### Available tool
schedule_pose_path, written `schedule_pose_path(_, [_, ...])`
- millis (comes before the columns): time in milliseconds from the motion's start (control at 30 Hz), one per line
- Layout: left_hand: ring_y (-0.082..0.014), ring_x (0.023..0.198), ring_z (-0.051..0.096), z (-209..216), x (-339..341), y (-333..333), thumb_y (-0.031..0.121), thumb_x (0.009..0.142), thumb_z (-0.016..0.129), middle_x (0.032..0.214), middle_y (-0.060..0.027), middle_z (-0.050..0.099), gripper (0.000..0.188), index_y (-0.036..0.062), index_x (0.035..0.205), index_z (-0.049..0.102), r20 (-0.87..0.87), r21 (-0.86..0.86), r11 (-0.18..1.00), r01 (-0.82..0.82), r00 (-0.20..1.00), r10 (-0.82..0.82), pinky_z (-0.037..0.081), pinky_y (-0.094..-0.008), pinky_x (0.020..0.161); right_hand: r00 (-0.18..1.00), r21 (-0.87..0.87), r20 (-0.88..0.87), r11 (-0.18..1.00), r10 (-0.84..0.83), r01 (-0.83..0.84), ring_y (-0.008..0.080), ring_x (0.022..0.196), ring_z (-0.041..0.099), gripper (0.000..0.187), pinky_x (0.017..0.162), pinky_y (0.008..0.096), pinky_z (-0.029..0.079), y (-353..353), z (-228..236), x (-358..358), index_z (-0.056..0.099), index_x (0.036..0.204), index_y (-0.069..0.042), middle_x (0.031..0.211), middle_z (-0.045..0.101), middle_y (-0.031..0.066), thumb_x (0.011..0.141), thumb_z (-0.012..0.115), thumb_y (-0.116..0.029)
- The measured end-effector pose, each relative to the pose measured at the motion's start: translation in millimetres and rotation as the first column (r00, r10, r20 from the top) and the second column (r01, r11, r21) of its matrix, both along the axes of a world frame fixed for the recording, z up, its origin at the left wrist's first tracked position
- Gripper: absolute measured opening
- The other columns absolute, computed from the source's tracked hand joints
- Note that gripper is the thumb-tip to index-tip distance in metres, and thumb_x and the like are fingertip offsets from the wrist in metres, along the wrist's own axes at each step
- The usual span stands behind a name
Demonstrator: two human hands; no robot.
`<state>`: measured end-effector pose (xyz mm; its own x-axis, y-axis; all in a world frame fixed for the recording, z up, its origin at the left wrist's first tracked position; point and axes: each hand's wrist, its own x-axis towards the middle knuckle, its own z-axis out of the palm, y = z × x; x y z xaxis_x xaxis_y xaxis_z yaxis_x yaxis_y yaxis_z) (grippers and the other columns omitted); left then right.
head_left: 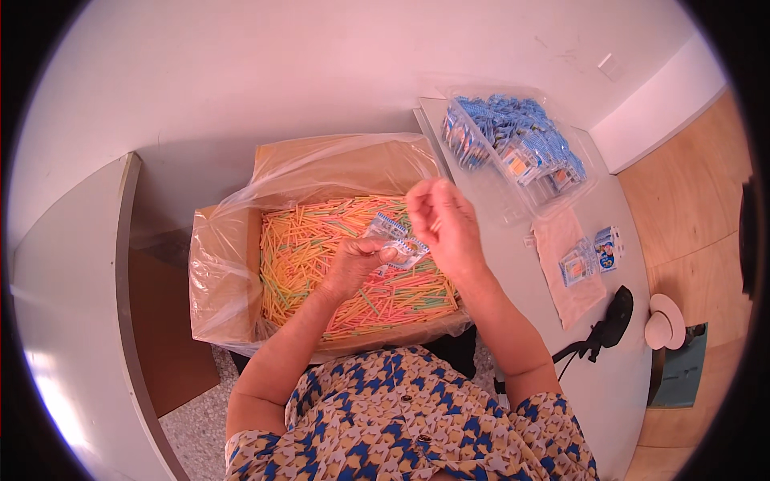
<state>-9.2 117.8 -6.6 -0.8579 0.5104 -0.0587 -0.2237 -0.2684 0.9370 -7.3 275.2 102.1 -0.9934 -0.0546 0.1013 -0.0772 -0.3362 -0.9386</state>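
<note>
My left hand (358, 263) pinches small clear packets (411, 253) with blue-and-white striped edges, thumb on top. Another packet end (387, 225) sticks up beyond its fingers. Just to the right and a little higher, my right hand (446, 227) is raised with its fingers curled together; whatever is between the fingertips is hidden. Below both hands lies a heap of thin pastel sticks (321, 264) in pink, yellow, orange and green. They fill a cardboard box (225, 276) lined with clear plastic film.
On the grey table (505, 240) at right, a clear plastic tub (513, 180) holds many blue packets. Nearer lie a pink cloth (573, 301) with packets (579, 263) on it, and a black device on an arm (613, 321). Another grey tabletop (68, 264) stands at left.
</note>
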Motion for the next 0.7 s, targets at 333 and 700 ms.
schedule_pose_path(333, [-0.0089, 0.086, 0.060, -11.7, -2.0, 4.3, 0.009, 0.087, 0.066, 0.091, -0.0030, 0.070, 0.016, 0.0028, 0.100, 0.072, 0.032, 0.001, 1.000, 0.025, 0.999, -0.026, 0.048, -0.0259, 0.082, 0.879, 0.733, -0.382, 0.673, 0.285, 0.101, 0.0192, 0.102, 0.054, 0.041, 0.093, 0.0308, 0.040, 15.7, -25.7, -8.2, 0.059, 0.101, -0.001, 0.101, 0.060, 0.0049, 0.103, 0.033, -0.033])
schedule_pose_path(700, [-0.0106, 0.093, 0.060, -20.0, -3.4, 4.4, 0.010, 0.087, 0.066, 0.097, -0.0026, 0.069, 0.018, 0.0038, 0.103, 0.071, 0.037, 0.033, 0.998, 0.057, 0.998, -0.058, 0.047, -0.0272, 0.087, 0.994, 0.486, -0.091, 0.874, 0.059, -0.008, 0.0198, 0.116, 0.053, 0.060, 0.097, 0.0349, 0.040, 21.5, -27.4, 3.2, 0.058, 0.117, -0.001, 0.121, 0.060, 0.0105, 0.102, 0.021, -0.046])
